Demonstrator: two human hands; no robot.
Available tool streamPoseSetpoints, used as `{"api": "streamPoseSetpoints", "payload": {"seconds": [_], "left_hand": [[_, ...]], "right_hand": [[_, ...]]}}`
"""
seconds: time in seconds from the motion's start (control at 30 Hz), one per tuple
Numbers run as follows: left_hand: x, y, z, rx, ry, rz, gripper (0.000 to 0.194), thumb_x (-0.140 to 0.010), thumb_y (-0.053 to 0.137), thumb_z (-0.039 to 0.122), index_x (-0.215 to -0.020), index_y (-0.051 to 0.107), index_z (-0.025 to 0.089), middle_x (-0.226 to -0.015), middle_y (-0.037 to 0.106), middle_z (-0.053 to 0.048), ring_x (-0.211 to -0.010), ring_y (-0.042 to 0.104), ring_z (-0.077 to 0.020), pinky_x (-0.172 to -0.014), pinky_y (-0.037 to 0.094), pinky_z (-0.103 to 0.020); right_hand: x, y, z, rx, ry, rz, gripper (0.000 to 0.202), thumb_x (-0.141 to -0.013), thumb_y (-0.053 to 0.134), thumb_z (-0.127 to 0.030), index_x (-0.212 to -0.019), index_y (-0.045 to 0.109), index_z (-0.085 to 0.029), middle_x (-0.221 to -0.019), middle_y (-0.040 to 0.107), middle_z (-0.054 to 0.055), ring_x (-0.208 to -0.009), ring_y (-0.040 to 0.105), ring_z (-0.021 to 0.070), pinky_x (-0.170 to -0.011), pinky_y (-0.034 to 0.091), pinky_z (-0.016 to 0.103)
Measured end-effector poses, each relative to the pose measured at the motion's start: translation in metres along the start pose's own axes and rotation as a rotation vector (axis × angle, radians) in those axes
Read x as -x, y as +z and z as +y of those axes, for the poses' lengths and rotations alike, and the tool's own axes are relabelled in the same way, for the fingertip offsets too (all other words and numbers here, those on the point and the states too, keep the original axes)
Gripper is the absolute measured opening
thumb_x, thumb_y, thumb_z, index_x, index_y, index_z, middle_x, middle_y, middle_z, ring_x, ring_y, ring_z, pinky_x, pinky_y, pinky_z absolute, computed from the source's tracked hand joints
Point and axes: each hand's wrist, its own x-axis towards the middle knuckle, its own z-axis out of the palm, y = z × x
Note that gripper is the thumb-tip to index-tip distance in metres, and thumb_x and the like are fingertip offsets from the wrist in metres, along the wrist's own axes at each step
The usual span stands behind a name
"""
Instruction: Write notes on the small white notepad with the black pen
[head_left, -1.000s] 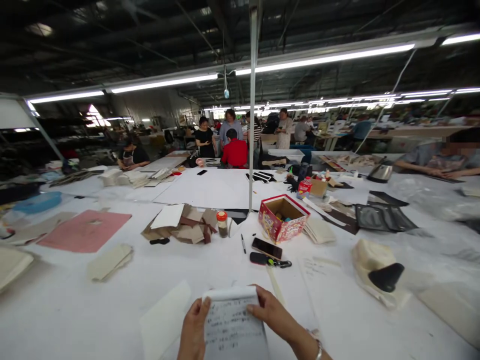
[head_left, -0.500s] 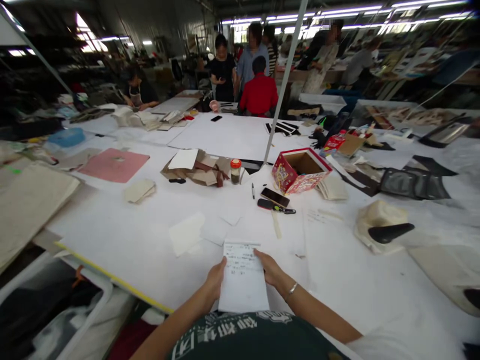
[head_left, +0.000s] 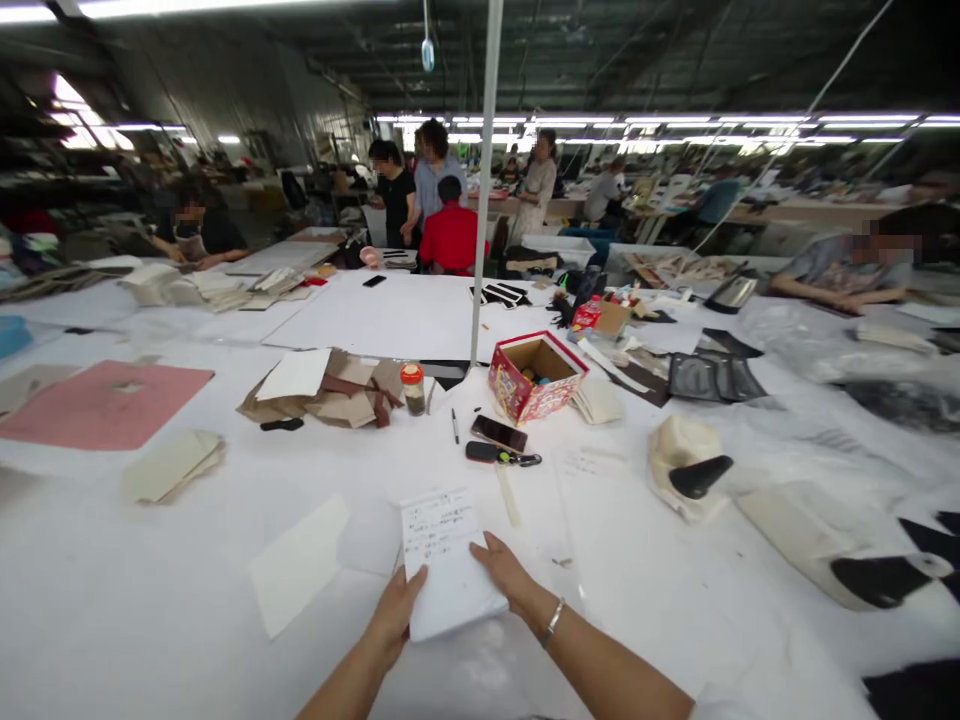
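Observation:
A white notepad (head_left: pixel 450 575) with handwriting on its upper half is held between both hands, tilted slightly, above the white table. My left hand (head_left: pixel 395 612) grips its lower left edge, thumb on the front. On the right edge, my right hand (head_left: pixel 506 572) holds it with the thumb over the page; a silver bracelet is on that wrist. The other fingers are hidden behind the pad. Beyond the pad lie a pen (head_left: pixel 454 426), a phone (head_left: pixel 499 433) and a dark key holder (head_left: pixel 482 452).
A red patterned box (head_left: pixel 517 395) and a jar with a red lid (head_left: pixel 413 390) stand near a pole (head_left: pixel 484 200). Cut pieces lie left, near a pink sheet (head_left: pixel 112 400). Cream pieces with black parts lie right. Several people are around the far tables.
The view has tilted up and turned right, so the table items appear further left. Both hands still hold the notepad, which now sits further from the body and is turned slightly.

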Motion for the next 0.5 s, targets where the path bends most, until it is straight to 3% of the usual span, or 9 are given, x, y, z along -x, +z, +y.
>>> {"api": "streamPoseSetpoints", "payload": {"seconds": [0.1, 0.17, 0.23, 0.37, 0.5], "left_hand": [[-0.010, 0.004, 0.006, 0.089, 0.064, 0.004, 0.040, -0.084, 0.057, 0.023, -0.122, 0.047, 0.017, -0.122, 0.060, -0.009, -0.107, 0.060, -0.0212, -0.089, 0.050, -0.029], [-0.016, 0.003, 0.016, 0.099, 0.104, 0.089, 0.040, -0.085, 0.055, 0.022, -0.123, 0.046, 0.018, -0.122, 0.060, -0.008, -0.108, 0.059, -0.0205, -0.090, 0.050, -0.029], [-0.023, 0.000, 0.029, 0.073, 0.141, 0.151, 0.039, -0.085, 0.056, 0.022, -0.123, 0.047, 0.019, -0.121, 0.061, -0.008, -0.108, 0.059, -0.0207, -0.091, 0.050, -0.030], [-0.040, -0.010, 0.053, -0.054, 0.203, 0.218, 0.038, -0.083, 0.058, 0.024, -0.120, 0.050, 0.022, -0.120, 0.061, -0.005, -0.109, 0.058, -0.0202, -0.092, 0.049, -0.031], [-0.065, -0.017, 0.075, -0.256, 0.263, 0.211, 0.040, -0.082, 0.060, 0.030, -0.119, 0.050, 0.020, -0.121, 0.060, -0.007, -0.110, 0.058, -0.0206, -0.097, 0.046, -0.032]], "right_hand": [[-0.025, -0.006, -0.026, 0.124, -0.018, -0.095, 0.054, -0.072, 0.058, -0.057, -0.104, 0.052, -0.013, -0.095, 0.067, 0.010, -0.080, 0.064, 0.0199, -0.070, 0.052, 0.033], [-0.053, -0.008, -0.052, 0.442, 0.009, -0.111, 0.048, -0.087, 0.036, -0.054, -0.099, 0.055, -0.012, -0.089, 0.067, 0.010, -0.069, 0.064, 0.0153, -0.062, 0.052, 0.028], [-0.091, -0.009, -0.083, 0.831, 0.007, -0.019, 0.050, -0.095, 0.018, -0.044, -0.097, 0.057, -0.011, -0.087, 0.067, 0.011, -0.063, 0.063, 0.0131, -0.059, 0.051, 0.026], [-0.175, -0.004, -0.131, 1.122, -0.111, 0.224, 0.036, -0.091, 0.039, -0.031, -0.110, 0.053, -0.004, -0.107, 0.061, 0.024, -0.097, 0.062, 0.0253, -0.083, 0.048, 0.037], [-0.237, 0.001, -0.144, 1.198, -0.075, 0.313, 0.036, -0.084, 0.047, -0.016, -0.115, 0.053, 0.002, -0.114, 0.057, 0.028, -0.112, 0.053, 0.0316, -0.091, 0.043, 0.043]]}}
